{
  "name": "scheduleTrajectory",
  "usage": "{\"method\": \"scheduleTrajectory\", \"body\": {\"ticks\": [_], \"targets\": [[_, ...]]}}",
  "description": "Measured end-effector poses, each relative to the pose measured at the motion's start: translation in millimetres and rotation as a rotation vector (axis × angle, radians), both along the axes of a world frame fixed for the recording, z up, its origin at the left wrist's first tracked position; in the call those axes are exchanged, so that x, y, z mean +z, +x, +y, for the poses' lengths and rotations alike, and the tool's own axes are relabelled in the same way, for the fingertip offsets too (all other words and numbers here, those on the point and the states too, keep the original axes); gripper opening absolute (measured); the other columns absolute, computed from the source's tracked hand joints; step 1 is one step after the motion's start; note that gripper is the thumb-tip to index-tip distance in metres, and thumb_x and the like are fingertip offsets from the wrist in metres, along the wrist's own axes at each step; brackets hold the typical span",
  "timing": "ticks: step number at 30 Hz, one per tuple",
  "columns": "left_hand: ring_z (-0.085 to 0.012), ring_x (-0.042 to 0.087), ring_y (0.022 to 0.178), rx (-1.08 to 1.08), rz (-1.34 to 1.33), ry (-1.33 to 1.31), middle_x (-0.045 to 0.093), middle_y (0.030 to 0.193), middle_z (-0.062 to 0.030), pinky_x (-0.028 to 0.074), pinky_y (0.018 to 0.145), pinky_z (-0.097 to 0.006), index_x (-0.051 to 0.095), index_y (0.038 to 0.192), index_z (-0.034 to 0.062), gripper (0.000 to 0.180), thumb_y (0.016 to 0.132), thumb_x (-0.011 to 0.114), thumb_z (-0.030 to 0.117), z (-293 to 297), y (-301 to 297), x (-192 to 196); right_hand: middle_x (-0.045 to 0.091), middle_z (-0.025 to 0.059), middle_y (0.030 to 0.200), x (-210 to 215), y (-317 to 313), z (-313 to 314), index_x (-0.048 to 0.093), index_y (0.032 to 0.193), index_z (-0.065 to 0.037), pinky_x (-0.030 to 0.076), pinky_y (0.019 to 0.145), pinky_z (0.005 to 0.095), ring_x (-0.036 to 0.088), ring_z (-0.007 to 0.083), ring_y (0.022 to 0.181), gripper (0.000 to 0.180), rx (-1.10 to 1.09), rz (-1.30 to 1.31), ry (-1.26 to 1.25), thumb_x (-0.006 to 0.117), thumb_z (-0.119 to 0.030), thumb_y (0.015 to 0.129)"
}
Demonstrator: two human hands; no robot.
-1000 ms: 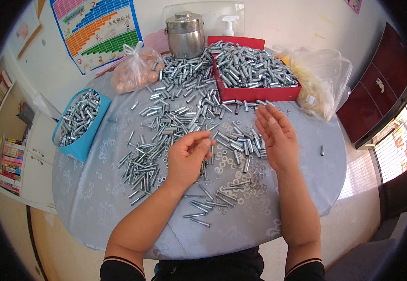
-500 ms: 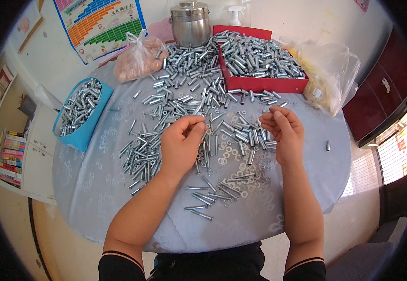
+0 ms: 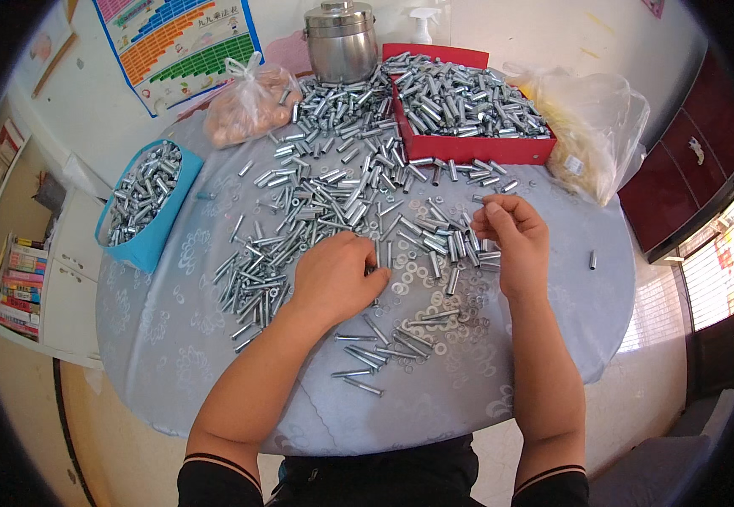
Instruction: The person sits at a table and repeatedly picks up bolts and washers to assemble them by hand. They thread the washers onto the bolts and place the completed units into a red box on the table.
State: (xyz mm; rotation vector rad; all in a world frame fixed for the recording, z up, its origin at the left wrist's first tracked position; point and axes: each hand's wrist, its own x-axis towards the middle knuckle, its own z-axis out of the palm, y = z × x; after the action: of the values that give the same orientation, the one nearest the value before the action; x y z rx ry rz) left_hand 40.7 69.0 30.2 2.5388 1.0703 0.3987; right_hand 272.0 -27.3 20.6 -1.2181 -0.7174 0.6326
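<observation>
My left hand (image 3: 339, 277) is lowered onto the heap of long silver bolts (image 3: 253, 283), fingers curled and thumb close to the index finger. What lies between those fingertips is hidden. Held just above the table, my right hand (image 3: 515, 241) has thumb and fingers pinched together; anything in the pinch is too small to name. Between the hands lie flat washers (image 3: 409, 275) and short metal sleeves (image 3: 451, 245). Several loose bolts (image 3: 363, 359) rest nearer to me.
A red box (image 3: 477, 150) piled with metal sleeves stands at the back, beside a clear plastic bag (image 3: 591, 165). On the left are a blue container (image 3: 152, 245) of sleeves and a tied bag (image 3: 249, 118). Behind stands a steel pot (image 3: 342, 46). One sleeve (image 3: 592, 260) lies far right.
My left hand has come down and slightly nearer to me, from above the heap onto the bolts, its fingers now pointing downward. The right hand has hardly moved and stays pinched.
</observation>
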Motion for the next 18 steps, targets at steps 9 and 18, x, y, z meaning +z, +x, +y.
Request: {"method": "scheduleTrajectory", "body": {"ticks": [9, 18], "targets": [[-0.0252, 0.066, 0.07, 0.123, -0.244, -0.005, 0.069, 0.081, -0.0107, 0.051, 0.064, -0.037, 0.07, 0.085, 0.0055, 0.018, 0.08, 0.07, 0.023, 8, -1, -12, 0.066, 0.0085, 0.077, 6, -17, -10, 0.07, 0.085, -0.003, 0.05, 0.062, 0.0338, 0.063, 0.0199, 0.067, 0.017, 0.18, -0.807, -0.405, 0.076, -0.018, 0.08], [-0.0039, 0.057, 0.065, 0.103, -0.672, -0.346, 0.067, 0.078, 0.0004, 0.046, 0.058, -0.022, 0.068, 0.093, 0.0016, 0.009, 0.086, 0.07, 0.005, 10, 5, -19, 0.066, 0.0126, 0.096, -4, -29, -10, 0.068, 0.11, -0.01, 0.052, 0.074, 0.0414, 0.066, 0.0309, 0.086, 0.03, 0.278, -1.063, -0.366, 0.072, -0.017, 0.082]]}}
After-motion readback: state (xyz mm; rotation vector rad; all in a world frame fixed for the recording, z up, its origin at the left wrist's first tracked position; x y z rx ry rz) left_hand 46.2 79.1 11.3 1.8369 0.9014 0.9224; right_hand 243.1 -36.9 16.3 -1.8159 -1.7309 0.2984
